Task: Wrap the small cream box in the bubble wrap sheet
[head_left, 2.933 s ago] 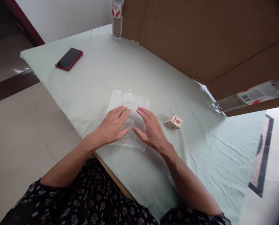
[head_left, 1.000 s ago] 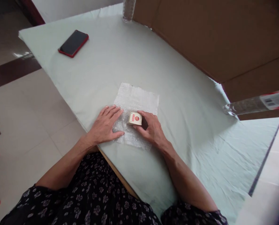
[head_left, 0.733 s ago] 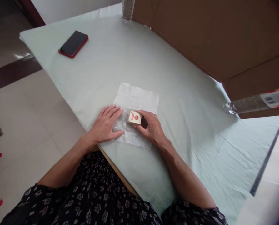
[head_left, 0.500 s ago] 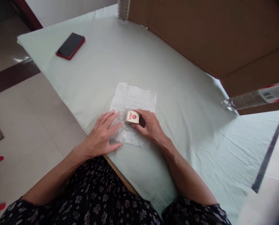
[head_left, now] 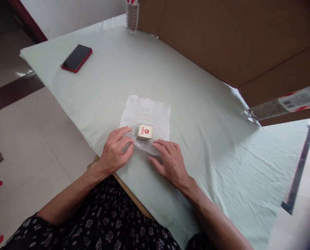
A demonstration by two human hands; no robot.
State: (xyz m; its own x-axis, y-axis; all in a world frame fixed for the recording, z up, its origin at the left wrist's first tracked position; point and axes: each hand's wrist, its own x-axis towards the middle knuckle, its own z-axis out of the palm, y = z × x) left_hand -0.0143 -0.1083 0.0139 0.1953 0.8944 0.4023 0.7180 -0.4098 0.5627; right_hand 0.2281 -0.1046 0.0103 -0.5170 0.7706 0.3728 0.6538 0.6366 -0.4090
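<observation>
Box (head_left: pixel 144 132) sits on the wrap (head_left: pixel 147 110), near half, printed face up, apart from both hands. Left hand (head_left: pixel 115 149) at wrap's near left edge, fingers curled, thumb close to index; can't tell if they pinch the wrap. Right hand (head_left: pixel 172 161) released, fingers spread, fingertips at wrap's near right edge, thumb over desk (head_left: pixel 105 76). Phone (head_left: pixel 77 58) far left on desk. Cardboard (head_left: pixel 209 38) stands far right, far bottle (head_left: pixel 132 17) and right bottle (head_left: pixel 271 108) at its ends.
</observation>
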